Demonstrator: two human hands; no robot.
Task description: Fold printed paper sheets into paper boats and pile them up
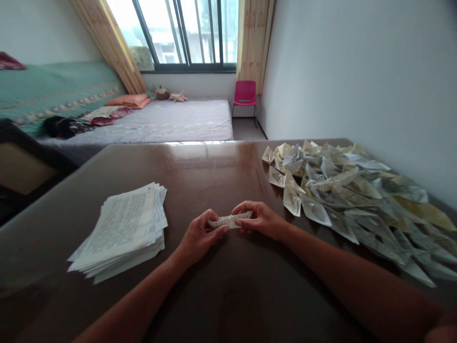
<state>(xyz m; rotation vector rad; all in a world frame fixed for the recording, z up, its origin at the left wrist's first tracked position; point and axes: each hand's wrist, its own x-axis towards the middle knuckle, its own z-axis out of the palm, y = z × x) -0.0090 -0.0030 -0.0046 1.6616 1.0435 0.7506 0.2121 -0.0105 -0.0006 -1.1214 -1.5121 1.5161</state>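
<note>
A small folded paper boat (228, 221) with print on it is held between both hands, over the middle of the brown table. My left hand (200, 235) pinches its left end between thumb and fingers. At the other end, my right hand (263, 220) grips it the same way, thumb on the near side. The fingertips behind the paper are partly hidden. Left of my hands lies an uneven stack of printed paper sheets (124, 224). To the right spreads a heap of folded paper boats (342, 186), white and yellowish.
The glossy brown table (200, 176) reaches toward a bed (193, 116) with pillows and soft toys. A pink chair (245, 93) stands by the far wall. A dark-framed chair (26, 162) is at the left edge, and a white wall runs along the right.
</note>
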